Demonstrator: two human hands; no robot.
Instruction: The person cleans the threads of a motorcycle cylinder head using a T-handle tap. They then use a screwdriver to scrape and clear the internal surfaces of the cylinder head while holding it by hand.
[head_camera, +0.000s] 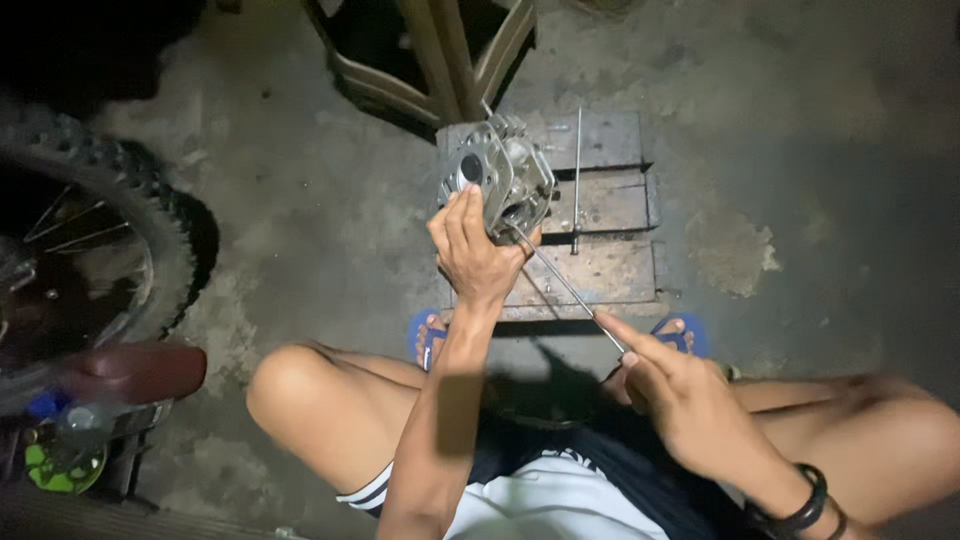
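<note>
My left hand (476, 250) grips a grey metal engine cylinder head (497, 175), held tilted above a low wooden block (605, 270). The head has a round port on its near face and fins at the top. My right hand (670, 385) holds the near end of a thin metal rod (565, 285). The rod's far tip goes into the underside of the cylinder head, just by my left thumb. A dark band sits on my right wrist.
A second long thin rod (577, 180) lies across the wooden block. A knobby motorcycle tyre (130, 200) with spokes stands at the left, with a reddish part (135, 370) below it. A chair's legs (440, 55) are beyond the block. My knees and blue sandals (690, 335) frame the concrete floor.
</note>
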